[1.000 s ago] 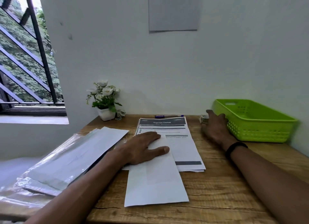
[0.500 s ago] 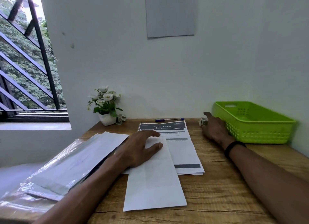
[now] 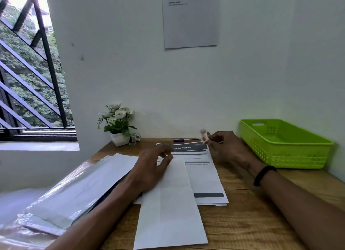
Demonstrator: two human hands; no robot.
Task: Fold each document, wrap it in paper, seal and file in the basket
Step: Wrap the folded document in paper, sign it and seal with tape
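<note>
your right hand [image 3: 226, 149] pinches the small tape roll [image 3: 203, 136] beside the green basket [image 3: 291, 156]. your left hand [image 3: 151, 167], fingers loosely curled, rests on the wrapped packet [image 3: 171, 203] mid-desk. it looks light and slippery; pin its seam flat.

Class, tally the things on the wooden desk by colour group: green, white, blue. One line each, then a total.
Green: 1, the basket
White: 3, the folded paper, the printed documents, the flower pot
Blue: 1, the pen
Total: 5
</note>
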